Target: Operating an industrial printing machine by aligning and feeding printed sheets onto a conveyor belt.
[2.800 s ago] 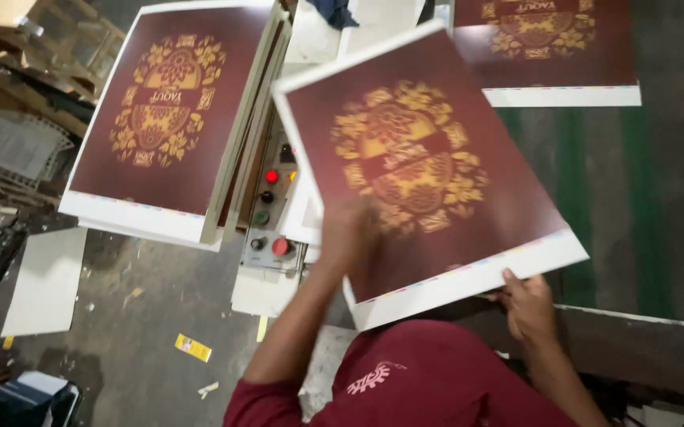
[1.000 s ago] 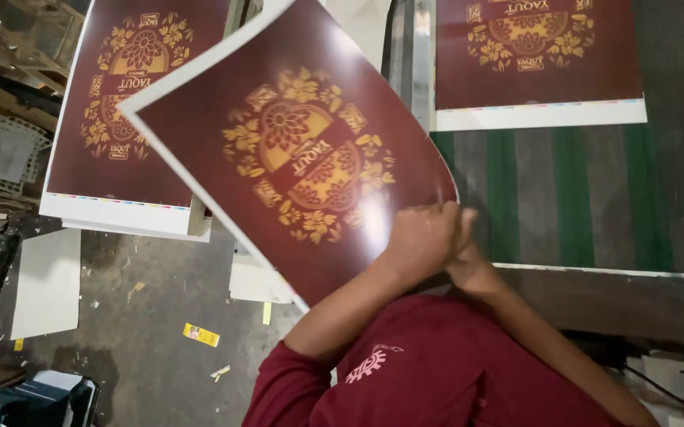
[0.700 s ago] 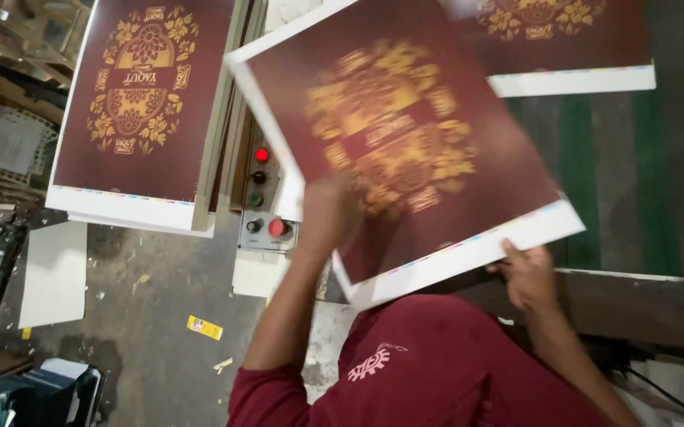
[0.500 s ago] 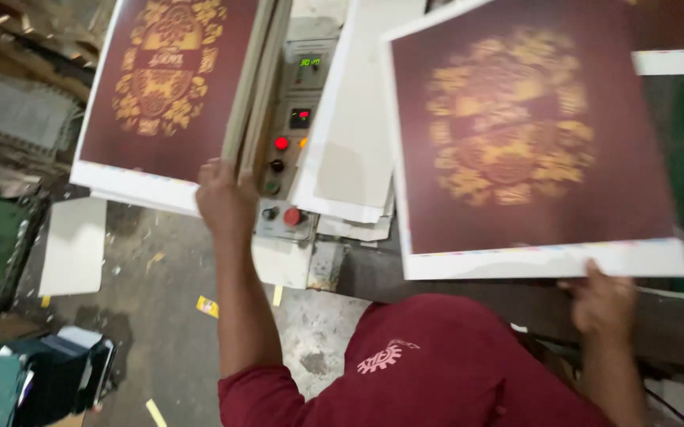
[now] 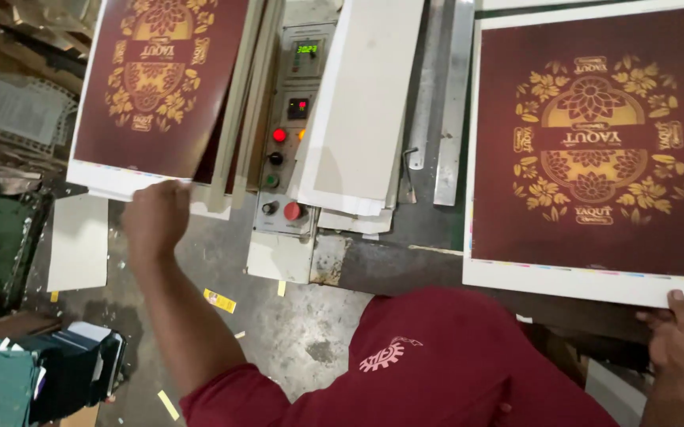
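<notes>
Grey concrete floor [image 5: 294,348], stained, paper scraps about; machine control panel [image 5: 287,134] between two work surfaces. Two maroon printed sheets with gold floral medallion in view. Right sheet [image 5: 595,150] lies flat; right hand [image 5: 678,348] at its lower right corner, thumb over the white bottom margin, fingers beneath, pinching the edge. Left sheet [image 5: 160,83] tops a stack; left hand [image 5: 156,217] at its lower edge, fingers curled under the white margin, whether it pinches the edge I cannot tell. One pile of blank white boards [image 5: 362,111] beside the panel. Panel: three red controls, two small displays.
</notes>
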